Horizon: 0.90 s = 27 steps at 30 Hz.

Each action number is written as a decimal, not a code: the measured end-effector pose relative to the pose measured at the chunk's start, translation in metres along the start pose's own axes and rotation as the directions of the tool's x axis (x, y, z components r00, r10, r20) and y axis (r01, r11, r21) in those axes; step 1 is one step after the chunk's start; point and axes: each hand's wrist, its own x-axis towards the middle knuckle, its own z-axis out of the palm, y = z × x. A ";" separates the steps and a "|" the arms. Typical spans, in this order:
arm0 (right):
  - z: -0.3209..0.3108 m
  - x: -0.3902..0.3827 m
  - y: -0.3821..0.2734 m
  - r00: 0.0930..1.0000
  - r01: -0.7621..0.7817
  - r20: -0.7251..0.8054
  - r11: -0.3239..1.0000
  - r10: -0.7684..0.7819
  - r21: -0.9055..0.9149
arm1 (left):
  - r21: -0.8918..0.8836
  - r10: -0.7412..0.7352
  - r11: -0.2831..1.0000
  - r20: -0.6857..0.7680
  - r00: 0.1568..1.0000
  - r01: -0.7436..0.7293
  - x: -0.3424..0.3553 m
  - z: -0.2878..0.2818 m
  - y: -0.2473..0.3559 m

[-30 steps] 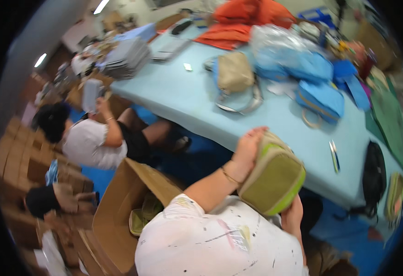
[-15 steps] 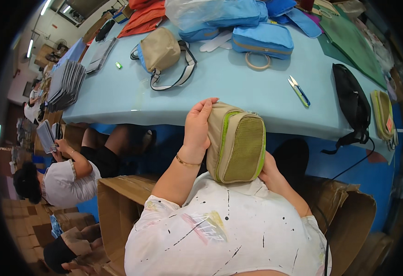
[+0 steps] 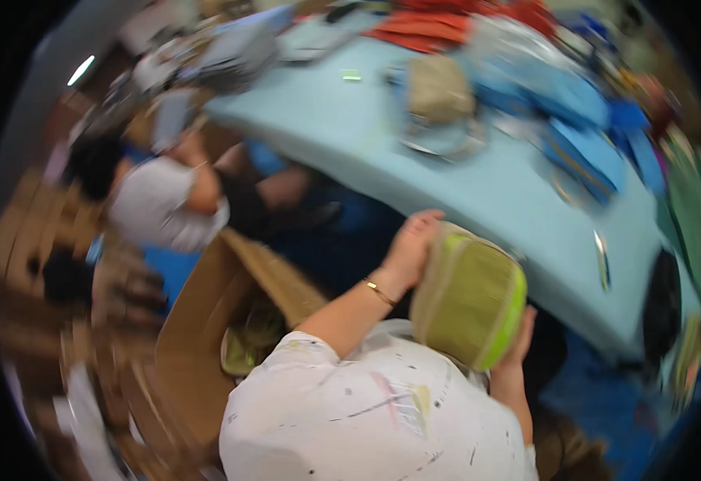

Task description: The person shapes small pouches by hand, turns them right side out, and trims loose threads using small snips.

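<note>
A beige and olive-green zip pouch (image 3: 469, 298) with a bright green edge is held upright in front of my chest, off the table's near edge. My left hand (image 3: 411, 250) is closed on its upper left side, fingers at the top corner. At its lower right side my right hand (image 3: 517, 341) grips it, the fingers partly hidden behind the pouch. The whole view is smeared by motion, so zip and mesh details are hard to make out.
A blue-covered table (image 3: 350, 144) holds a beige bag with strap (image 3: 440, 90), blue pouches (image 3: 583, 156), thread snips (image 3: 602, 258) and a black bag (image 3: 661, 309). An open cardboard box (image 3: 194, 313) with an olive pouch inside stands at my left. A seated person (image 3: 162, 200) works beyond it.
My view has swung to the left, so the table appears shifted right and tilted. The inside of the left box now shows. Both hands still hold the pouch.
</note>
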 end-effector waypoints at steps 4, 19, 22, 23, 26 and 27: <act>0.027 0.012 -0.008 0.991 0.127 -0.033 0.987 -0.131 -0.102 | 0.449 -0.164 0.884 0.040 0.986 0.129 -0.057 -0.033 -0.032; -0.001 0.022 0.046 0.983 -0.132 0.056 0.887 0.174 -0.442 | -0.060 -0.136 0.991 -0.469 0.873 0.122 -0.111 -0.048 -0.012; -0.011 0.025 0.039 0.980 -0.195 -0.102 0.925 0.171 -0.325 | -0.046 -0.091 0.996 -0.344 0.934 0.080 -0.105 -0.044 -0.010; -0.012 0.027 0.038 0.966 -0.207 -0.204 0.950 0.160 -0.233 | 0.020 -0.061 0.997 -0.359 0.931 0.073 -0.105 -0.037 -0.009; -0.020 0.032 0.028 0.979 -0.127 -0.188 0.967 0.085 -0.223 | 0.106 -0.086 0.987 -0.273 0.958 0.119 -0.100 -0.024 -0.007; -0.029 0.033 0.025 0.978 -0.126 -0.189 0.966 0.084 -0.225 | 0.105 -0.052 0.991 -0.229 0.972 0.077 -0.098 -0.020 -0.006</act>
